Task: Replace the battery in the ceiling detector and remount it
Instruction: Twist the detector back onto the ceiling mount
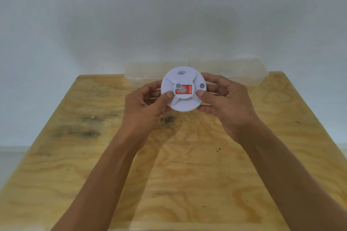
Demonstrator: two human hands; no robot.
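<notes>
A round white ceiling detector (185,103) is held above the wooden table (75,155), its face turned toward me. It carries a red label with a small code sticker at the centre, curved sound slots near the top and a grey button at the right. My left hand (145,106) grips its left rim, thumb resting on the face beside the label. My right hand (226,103) grips the right rim, thumb on the face below the grey button. No battery is in sight.
A clear plastic box (242,73) with a lid lies at the table's far edge against the pale wall, right behind the detector. Dark stains mark the tabletop at the left and under the hands.
</notes>
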